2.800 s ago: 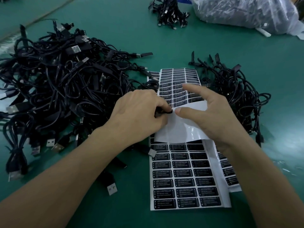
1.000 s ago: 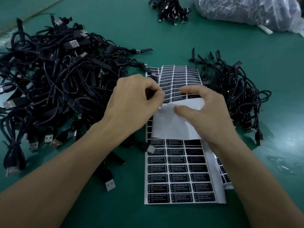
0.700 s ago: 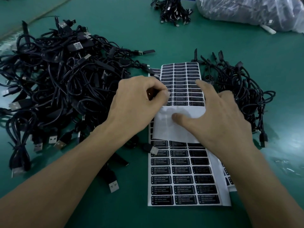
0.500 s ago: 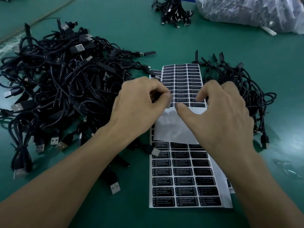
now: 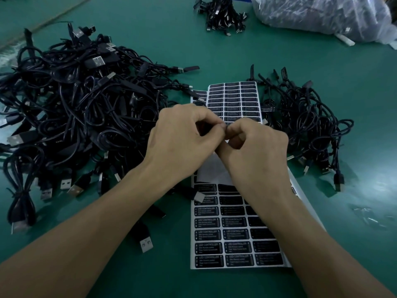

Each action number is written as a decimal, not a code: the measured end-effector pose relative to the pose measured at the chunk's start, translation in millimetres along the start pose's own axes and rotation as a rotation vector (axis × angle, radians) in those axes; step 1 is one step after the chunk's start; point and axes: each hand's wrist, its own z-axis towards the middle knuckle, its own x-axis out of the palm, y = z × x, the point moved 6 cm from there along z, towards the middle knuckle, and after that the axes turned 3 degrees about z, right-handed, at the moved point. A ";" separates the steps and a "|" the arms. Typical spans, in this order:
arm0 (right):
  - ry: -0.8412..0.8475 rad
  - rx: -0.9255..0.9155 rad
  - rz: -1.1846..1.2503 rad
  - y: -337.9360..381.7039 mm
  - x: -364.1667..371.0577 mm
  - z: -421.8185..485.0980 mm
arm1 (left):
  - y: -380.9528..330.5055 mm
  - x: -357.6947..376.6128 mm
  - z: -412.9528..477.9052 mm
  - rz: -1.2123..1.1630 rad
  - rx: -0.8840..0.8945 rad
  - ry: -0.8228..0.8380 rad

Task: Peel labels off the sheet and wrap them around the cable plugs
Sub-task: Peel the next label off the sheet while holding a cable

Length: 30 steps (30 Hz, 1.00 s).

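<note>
My left hand (image 5: 184, 136) and my right hand (image 5: 255, 145) meet fingertip to fingertip above the upper label sheet (image 5: 234, 97), whose near half is bare white backing (image 5: 212, 171). Both hands have curled fingers and pinch a small dark piece between them, mostly hidden; it looks like a cable plug with a label. A fuller sheet of black labels (image 5: 232, 235) lies closer to me, partly under my right forearm. A big tangle of black cables (image 5: 71, 117) lies to the left.
A smaller heap of black cables (image 5: 305, 123) lies right of the sheets. A cable bundle (image 5: 221, 14) and a clear plastic bag (image 5: 322, 16) lie at the far edge. Loose USB plugs (image 5: 146, 244) lie under my left forearm on the green table (image 5: 343, 211).
My right hand left the sheet, where it was picking at a label, and rose to meet my left hand. Its fingers have curled into a pinch against the left fingertips.
</note>
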 end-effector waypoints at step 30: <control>0.195 0.242 0.652 -20.1 -9.8 12.7 | 2.6 -0.5 5.6 -0.382 -0.111 0.171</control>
